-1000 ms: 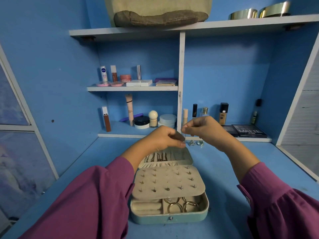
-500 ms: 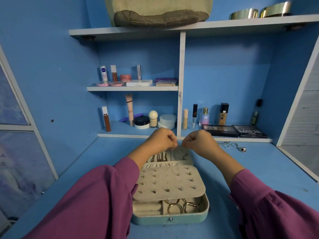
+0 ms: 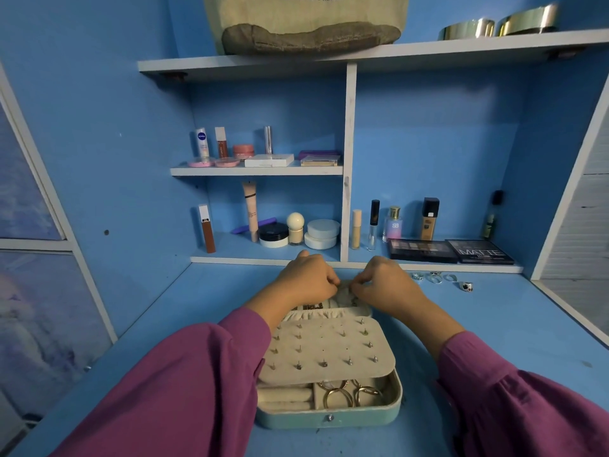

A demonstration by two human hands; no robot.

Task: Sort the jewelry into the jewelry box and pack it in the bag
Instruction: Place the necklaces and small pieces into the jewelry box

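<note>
An open mint jewelry box lies on the blue desk in front of me. Its cream flap carries several stud earrings, and gold hoops lie in the bottom compartment. My left hand and right hand meet over the box's open lid, fingers curled and pinching something small and thin that I cannot make out. Several silver rings lie loose on the desk to the right. A beige canvas bag stands on the top shelf.
Cosmetics fill the shelves behind: bottles, jars, tubes and two dark palettes on the low ledge. Two gold bangles sit on the top shelf at the right. A white frame edge runs along the desk's right side.
Both hands have dropped from in front of the shelf down onto the box's lid and drawn close together. The loose rings, hidden behind the right hand before, now show.
</note>
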